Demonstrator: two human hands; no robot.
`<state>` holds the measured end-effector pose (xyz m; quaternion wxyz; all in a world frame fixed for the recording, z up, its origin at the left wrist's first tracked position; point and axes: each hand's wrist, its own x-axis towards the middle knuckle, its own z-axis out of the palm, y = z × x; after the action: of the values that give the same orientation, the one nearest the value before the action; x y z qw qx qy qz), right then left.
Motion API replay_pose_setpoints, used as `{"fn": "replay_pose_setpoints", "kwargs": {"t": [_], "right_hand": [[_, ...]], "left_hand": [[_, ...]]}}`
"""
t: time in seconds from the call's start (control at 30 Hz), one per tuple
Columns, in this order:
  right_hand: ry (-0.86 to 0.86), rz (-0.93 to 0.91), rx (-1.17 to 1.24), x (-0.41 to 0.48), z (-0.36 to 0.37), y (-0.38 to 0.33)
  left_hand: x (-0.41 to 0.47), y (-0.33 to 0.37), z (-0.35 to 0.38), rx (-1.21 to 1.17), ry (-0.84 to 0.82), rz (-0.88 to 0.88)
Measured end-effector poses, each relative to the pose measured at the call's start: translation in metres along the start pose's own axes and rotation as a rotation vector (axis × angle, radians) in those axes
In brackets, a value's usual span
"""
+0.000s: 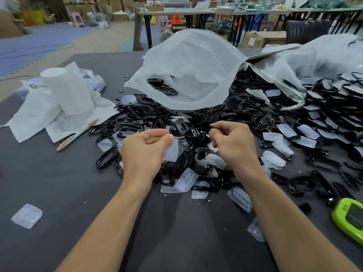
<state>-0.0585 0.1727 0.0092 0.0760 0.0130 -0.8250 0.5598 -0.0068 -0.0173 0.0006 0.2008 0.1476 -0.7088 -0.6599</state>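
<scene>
Translucent pad (170, 152) hangs from the left hand (143, 152), just above the near edge of the pile of black frames (137, 114) and clear pads at the middle of the counter (59, 183); the left grip is closed on it, thumb and forefinger pinching its upper edge while the rest droops toward 6 o'clock; the right hand (233, 142), at 3 o'clock of the left and apart from it, has its grip pinched on a small black piece (205, 126), too dark to make out in detail; the pad looks light, soft and floppy, likely rubbery, so it should bend rather than break, but it may fold or slip if held by one corner; a hold across both long edges would probably steady it for fitting; a white mesh bag (192, 71) gapes at 12 o'clock with a few frames inside; a green timer (347, 218) lies at 4 o'clock; a pen (78, 134) rests on papers (29, 118) at 10 o'clock.
</scene>
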Motion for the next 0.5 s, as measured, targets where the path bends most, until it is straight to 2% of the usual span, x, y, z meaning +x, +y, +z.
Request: {"fn": "replay_pose_setpoints", "kwargs": {"t": [0.1,0.2,0.3,0.4,0.5], "right_hand": [[-0.004,0.004,-0.014,-0.002,0.001,-0.001],[-0.055,-0.015,0.036,-0.004,0.005,-0.003],[-0.119,-0.029,0.111,-0.009,0.007,-0.008],[-0.117,-0.013,0.169,-0.009,0.007,-0.009],[-0.151,0.029,0.231,-0.008,0.007,-0.009]], "left_hand": [[-0.005,0.003,0.001,0.307,-0.137,0.045],[-0.015,0.005,0.006,0.748,-0.095,0.202],[-0.017,0.003,0.009,0.918,-0.143,0.257],[-0.016,0.005,0.006,0.868,-0.231,0.204],[-0.017,0.004,0.006,0.649,-0.176,0.186]]}}
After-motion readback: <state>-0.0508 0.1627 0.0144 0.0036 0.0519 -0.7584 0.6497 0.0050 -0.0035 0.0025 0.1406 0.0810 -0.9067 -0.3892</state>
